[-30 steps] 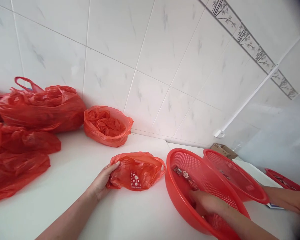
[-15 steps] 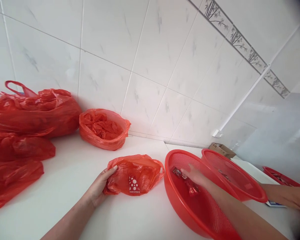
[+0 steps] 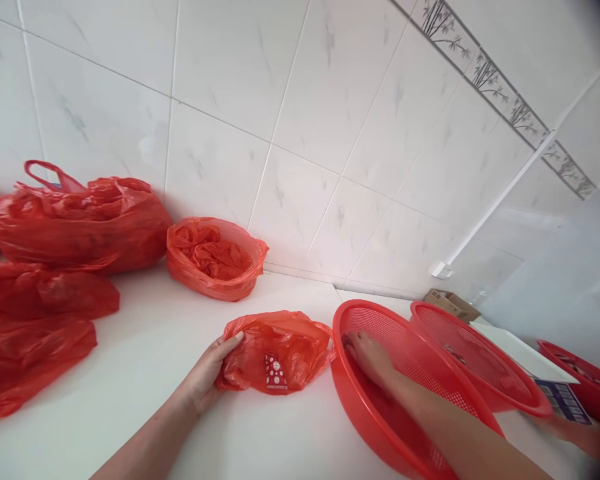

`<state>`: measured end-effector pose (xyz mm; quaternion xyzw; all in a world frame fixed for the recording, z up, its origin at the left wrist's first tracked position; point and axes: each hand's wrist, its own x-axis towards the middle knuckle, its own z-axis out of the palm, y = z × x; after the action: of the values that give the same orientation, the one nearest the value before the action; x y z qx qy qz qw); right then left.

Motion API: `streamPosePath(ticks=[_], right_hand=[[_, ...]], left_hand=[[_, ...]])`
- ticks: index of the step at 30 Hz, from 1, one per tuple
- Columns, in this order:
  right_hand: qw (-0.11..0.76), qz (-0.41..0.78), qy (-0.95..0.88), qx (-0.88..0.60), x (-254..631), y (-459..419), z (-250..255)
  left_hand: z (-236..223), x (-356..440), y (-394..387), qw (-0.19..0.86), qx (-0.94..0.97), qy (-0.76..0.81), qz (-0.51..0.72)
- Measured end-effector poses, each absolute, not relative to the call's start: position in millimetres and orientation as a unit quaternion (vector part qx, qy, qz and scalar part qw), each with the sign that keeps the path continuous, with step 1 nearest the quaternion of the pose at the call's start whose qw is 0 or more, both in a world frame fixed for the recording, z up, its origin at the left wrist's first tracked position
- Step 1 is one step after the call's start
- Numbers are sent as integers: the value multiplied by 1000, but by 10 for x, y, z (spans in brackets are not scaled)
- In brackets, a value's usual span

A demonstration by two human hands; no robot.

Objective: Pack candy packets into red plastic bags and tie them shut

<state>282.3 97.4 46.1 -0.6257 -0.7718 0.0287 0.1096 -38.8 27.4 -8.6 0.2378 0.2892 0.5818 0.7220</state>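
Observation:
My left hand [image 3: 215, 363] pinches the left rim of a thin red plastic bag [image 3: 300, 333], thumb inside and fingers behind. The bag's mouth gapes towards me. Inside it lies a small red packet [image 3: 275, 373] with white dots. To the right, my right hand [image 3: 373, 359] is down in a red perforated plastic basket [image 3: 360, 393], its fingers curled over small dark red wrapped packets [image 3: 347, 341] by the left wall. Hand and forearm hide most of those packets. The basket's rim stands against the bag's right end.
Filled red bags [image 3: 80, 227] and flatter ones [image 3: 45, 293] lie on the left. Against the tiled wall stands an open bag [image 3: 217, 257] of crumpled red plastic. Further right are a second basket [image 3: 480, 353], a cardboard box [image 3: 453, 305], a third basket [image 3: 590, 380] and another person's arm [image 3: 575, 433].
My right hand has moved left and deeper in the basket, covering the packets. My left hand keeps its hold on the bag. The other person's arm has moved lower, and the view has shifted slightly.

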Motion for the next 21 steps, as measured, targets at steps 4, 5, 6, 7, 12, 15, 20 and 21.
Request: streamPosePath(ticks=[4, 5, 6, 7, 12, 15, 20, 21], right_hand=[[102, 0, -787, -609, 2940, 1033, 613], [119, -15, -786, -606, 2932, 1043, 692], [143, -31, -786, -601, 2904, 1042, 782], [170, -47, -784, -595, 2854, 1025, 880], [237, -12, -814, -531, 2275, 612, 1307], [151, 166, -876, -427, 1817, 331, 1323], [103, 204, -891, -392, 1367, 510, 899], [113, 190, -892, -395, 1332, 604, 832]], left_hand=[[-86, -376, 279, 719, 232, 285, 589], [-87, -373, 281, 719, 229, 287, 590], [-89, -370, 283, 718, 226, 290, 591], [-91, -368, 286, 718, 224, 292, 591], [-91, -364, 298, 716, 224, 286, 596], [-89, -364, 294, 717, 228, 285, 593], [-76, -363, 261, 722, 242, 277, 586], [-70, -364, 254, 722, 244, 274, 587]])
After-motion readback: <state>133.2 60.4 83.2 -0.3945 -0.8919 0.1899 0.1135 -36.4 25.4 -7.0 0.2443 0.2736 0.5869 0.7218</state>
